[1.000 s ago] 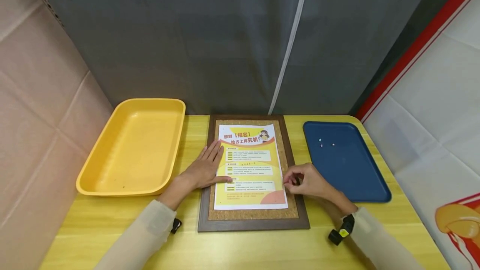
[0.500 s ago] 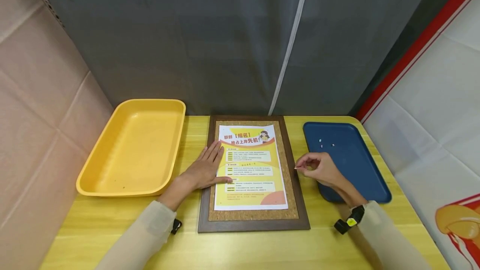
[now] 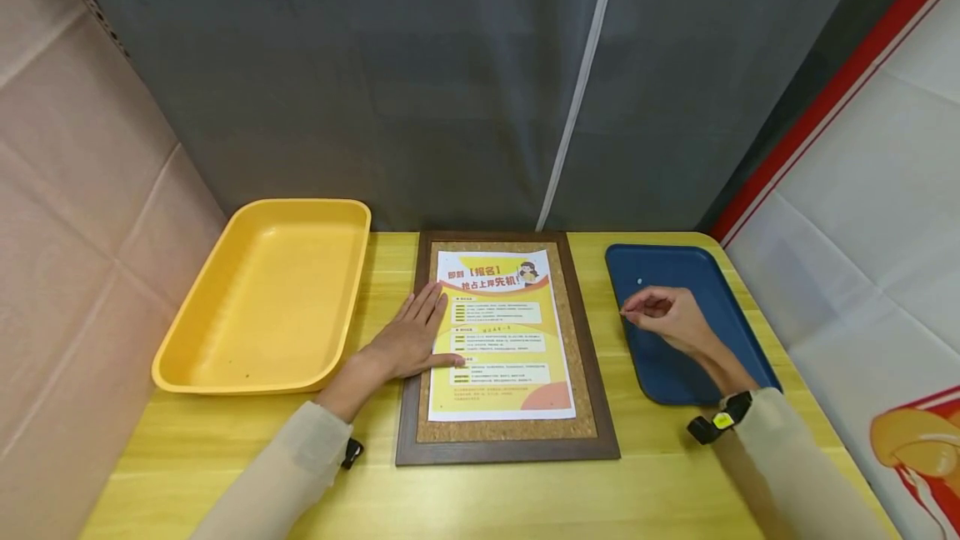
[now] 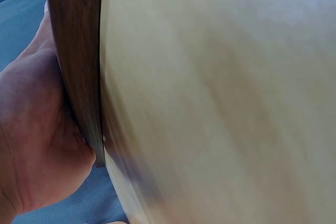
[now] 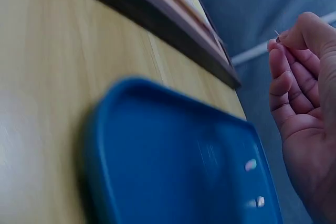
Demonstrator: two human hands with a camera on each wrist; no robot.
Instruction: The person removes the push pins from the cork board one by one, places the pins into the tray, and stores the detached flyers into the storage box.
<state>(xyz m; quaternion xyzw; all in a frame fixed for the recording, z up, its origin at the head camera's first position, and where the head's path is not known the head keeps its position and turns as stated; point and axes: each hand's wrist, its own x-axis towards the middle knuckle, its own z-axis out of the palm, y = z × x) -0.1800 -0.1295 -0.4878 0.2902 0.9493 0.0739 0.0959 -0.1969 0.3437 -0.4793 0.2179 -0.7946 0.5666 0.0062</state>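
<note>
A printed yellow-and-white poster (image 3: pixel 498 398) lies on a cork board (image 3: pixel 510 430) with a dark wooden frame. My left hand (image 3: pixel 411 340) rests flat across the poster's left edge and the frame, thumb spread over the sheet. In the left wrist view, the heel of this hand (image 4: pixel 44 135) is against the frame's side (image 4: pixel 79 40). My right hand (image 3: pixel 670 319) is above the left part of the blue tray (image 3: pixel 697 373), pinching a thumbtack (image 5: pixel 277 34) between thumb and fingertips, its thin point sticking out. Two small tacks, one pinkish-green (image 5: pixel 251 164) and one pale (image 5: pixel 260 201), lie in the tray.
A deep yellow bin (image 3: pixel 292 298) stands at the left of the wood-patterned table (image 3: pixel 465 498). A dark grey curtain (image 3: pixel 375 90) hangs behind the table. Pale panels rise on both sides.
My right hand has moved from the poster's right edge, rightward and a little farther back, to above the blue tray, pinching the thumbtack. The left hand and the board have stayed put.
</note>
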